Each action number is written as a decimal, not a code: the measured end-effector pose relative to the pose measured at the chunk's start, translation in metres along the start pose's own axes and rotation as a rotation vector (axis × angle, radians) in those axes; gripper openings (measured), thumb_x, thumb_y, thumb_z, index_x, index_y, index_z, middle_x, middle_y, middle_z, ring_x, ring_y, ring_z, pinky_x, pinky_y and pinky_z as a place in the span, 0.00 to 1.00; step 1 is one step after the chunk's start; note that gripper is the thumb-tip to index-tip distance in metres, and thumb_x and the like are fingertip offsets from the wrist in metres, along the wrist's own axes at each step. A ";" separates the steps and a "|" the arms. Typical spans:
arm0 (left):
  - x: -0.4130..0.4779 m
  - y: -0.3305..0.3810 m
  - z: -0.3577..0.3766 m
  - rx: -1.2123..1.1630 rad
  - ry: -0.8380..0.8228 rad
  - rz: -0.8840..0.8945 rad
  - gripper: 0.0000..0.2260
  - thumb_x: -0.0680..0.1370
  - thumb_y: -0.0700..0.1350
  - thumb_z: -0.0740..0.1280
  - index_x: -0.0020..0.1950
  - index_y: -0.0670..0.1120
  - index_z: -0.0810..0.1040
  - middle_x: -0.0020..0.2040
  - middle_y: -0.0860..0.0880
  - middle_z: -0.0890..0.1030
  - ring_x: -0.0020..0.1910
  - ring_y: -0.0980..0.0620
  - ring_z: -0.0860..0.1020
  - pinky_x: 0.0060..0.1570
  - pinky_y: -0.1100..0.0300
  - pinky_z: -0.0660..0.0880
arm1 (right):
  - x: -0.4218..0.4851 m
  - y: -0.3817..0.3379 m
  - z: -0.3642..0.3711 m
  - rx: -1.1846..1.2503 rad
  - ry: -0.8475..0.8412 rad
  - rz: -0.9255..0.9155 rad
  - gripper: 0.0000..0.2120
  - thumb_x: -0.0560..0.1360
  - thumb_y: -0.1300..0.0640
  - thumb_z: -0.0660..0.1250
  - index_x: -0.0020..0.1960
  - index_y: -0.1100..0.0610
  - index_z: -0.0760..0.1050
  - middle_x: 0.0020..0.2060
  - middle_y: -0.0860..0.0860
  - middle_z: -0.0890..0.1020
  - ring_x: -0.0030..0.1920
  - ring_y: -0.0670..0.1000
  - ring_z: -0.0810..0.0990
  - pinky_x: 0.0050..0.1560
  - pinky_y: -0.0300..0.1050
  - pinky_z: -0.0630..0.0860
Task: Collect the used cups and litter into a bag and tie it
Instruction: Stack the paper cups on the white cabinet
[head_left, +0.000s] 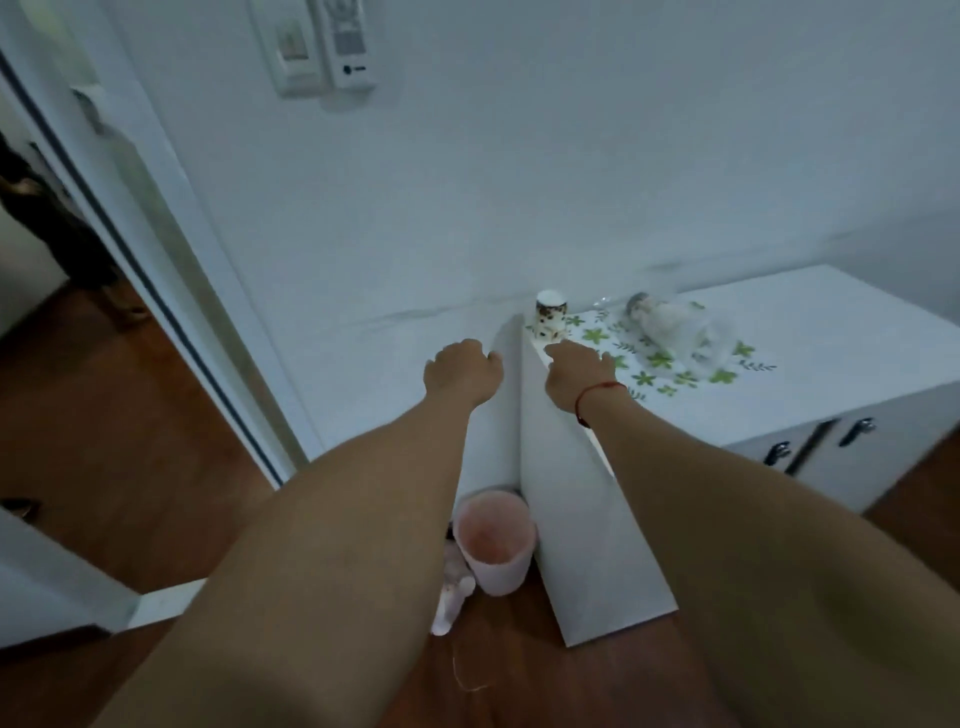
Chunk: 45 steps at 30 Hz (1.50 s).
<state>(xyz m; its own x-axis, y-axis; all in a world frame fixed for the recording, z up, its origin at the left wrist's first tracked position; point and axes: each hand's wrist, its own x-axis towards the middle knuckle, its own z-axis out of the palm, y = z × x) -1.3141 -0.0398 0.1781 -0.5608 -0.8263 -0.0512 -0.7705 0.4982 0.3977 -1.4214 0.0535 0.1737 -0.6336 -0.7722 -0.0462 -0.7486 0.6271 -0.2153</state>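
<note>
A spotted paper cup (549, 314) stands upside down at the near left corner of a white cabinet top (810, 332). Beside it, clear plastic cups and crumpled plastic litter (675, 327) lie on a leaf-patterned mat (649, 376). My right hand (579, 371) hovers just in front of the paper cup, fingers curled, holding nothing. My left hand (462, 371) reaches past the cabinet's left edge, fingers curled, also without anything in it. On the floor below stands a small white bin (493, 540) with a pinkish liner.
A white wall rises behind the cabinet, with a switch panel (317, 47) high up. A sliding door frame (156, 291) runs down the left. White litter (452, 603) lies on the wooden floor (130, 457) by the bin. The cabinet has metal door handles (815, 441).
</note>
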 end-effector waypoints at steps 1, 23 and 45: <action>0.000 0.012 0.008 0.002 -0.014 0.010 0.22 0.82 0.54 0.53 0.71 0.43 0.69 0.69 0.44 0.73 0.69 0.43 0.71 0.67 0.50 0.66 | -0.001 0.016 -0.002 0.003 -0.004 0.024 0.22 0.79 0.61 0.54 0.73 0.55 0.65 0.71 0.54 0.68 0.71 0.57 0.67 0.73 0.57 0.56; 0.139 0.263 0.173 -0.212 -0.234 0.030 0.23 0.83 0.52 0.53 0.76 0.45 0.63 0.76 0.44 0.66 0.74 0.43 0.66 0.72 0.48 0.64 | 0.128 0.304 0.012 0.158 -0.185 0.035 0.26 0.76 0.69 0.55 0.74 0.60 0.61 0.74 0.57 0.61 0.70 0.58 0.68 0.68 0.49 0.68; 0.238 0.298 0.210 -0.166 -0.140 -0.024 0.06 0.81 0.43 0.61 0.57 0.48 0.74 0.62 0.48 0.79 0.56 0.44 0.78 0.59 0.48 0.76 | 0.235 0.332 0.016 0.382 -0.050 -0.178 0.26 0.70 0.76 0.59 0.67 0.64 0.67 0.65 0.60 0.70 0.64 0.59 0.71 0.60 0.47 0.73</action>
<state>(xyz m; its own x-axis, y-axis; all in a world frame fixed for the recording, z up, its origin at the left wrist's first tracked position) -1.7403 -0.0327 0.0919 -0.5885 -0.7872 -0.1842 -0.7299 0.4194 0.5398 -1.8156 0.0791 0.0762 -0.4834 -0.8751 -0.0209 -0.7137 0.4078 -0.5694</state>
